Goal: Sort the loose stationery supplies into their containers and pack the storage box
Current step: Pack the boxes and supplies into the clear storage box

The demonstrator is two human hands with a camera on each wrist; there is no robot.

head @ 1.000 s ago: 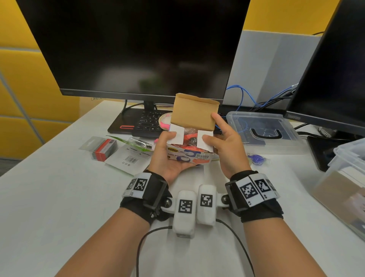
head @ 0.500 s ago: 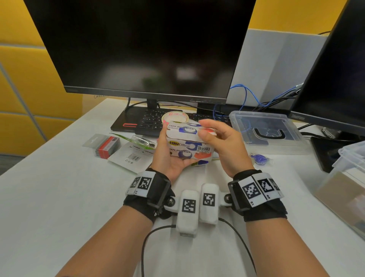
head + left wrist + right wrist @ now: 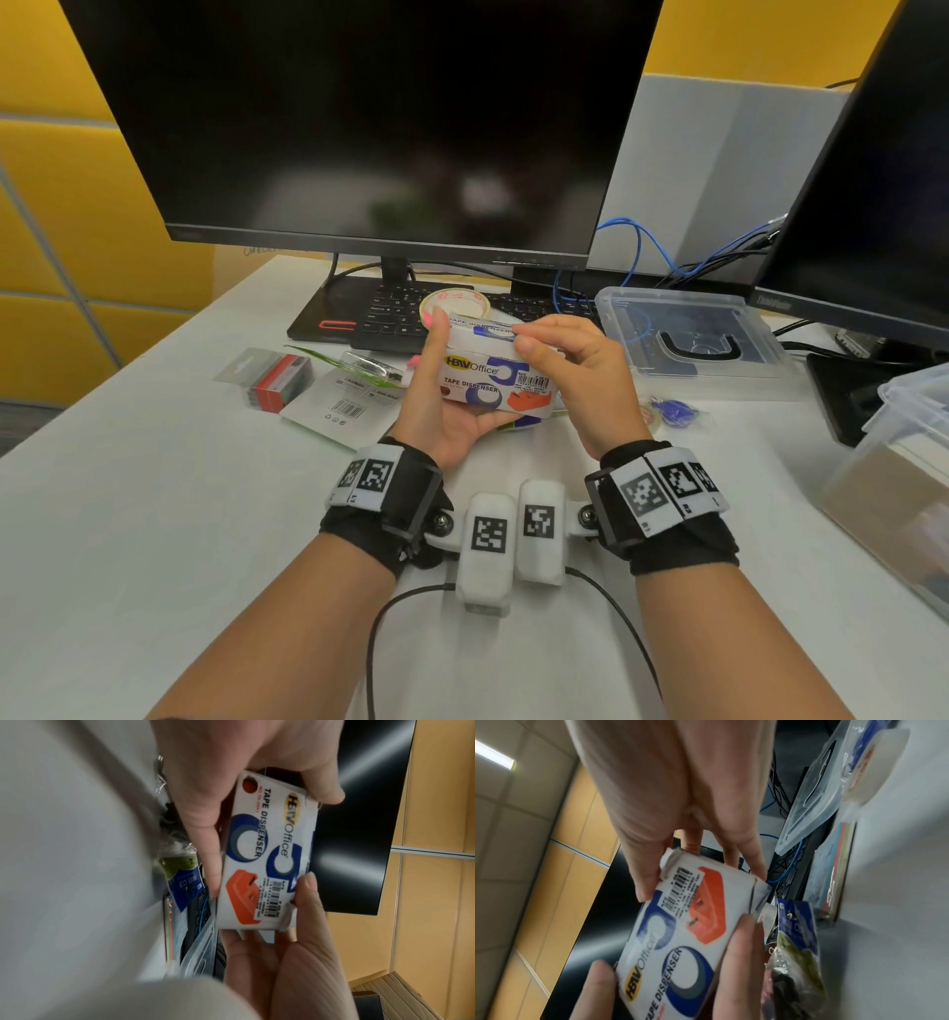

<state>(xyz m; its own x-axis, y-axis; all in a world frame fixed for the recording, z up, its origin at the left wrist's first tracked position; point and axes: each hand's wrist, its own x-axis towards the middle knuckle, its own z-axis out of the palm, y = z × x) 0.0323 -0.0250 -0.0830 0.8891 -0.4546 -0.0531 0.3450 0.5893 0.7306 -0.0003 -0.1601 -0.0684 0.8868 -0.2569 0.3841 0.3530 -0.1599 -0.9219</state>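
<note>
both forearms are bare. each wrist wears a black strap, the left band [image 3: 382,493] and the right band [image 3: 662,501], each topped with white square-coded tags. a white camera pod [image 3: 488,550] with a coded tag hangs inside each wrist, trailing a thin black cable [image 3: 382,616].

White tape dispenser box [image 3: 493,375], closed, held above the table.

Pretty even indoor light, ceiling strip [image 3: 494,758] glowing; wrist shots blurry up close, edges warped, monitor [image 3: 359,821] streaked with glare.
</note>
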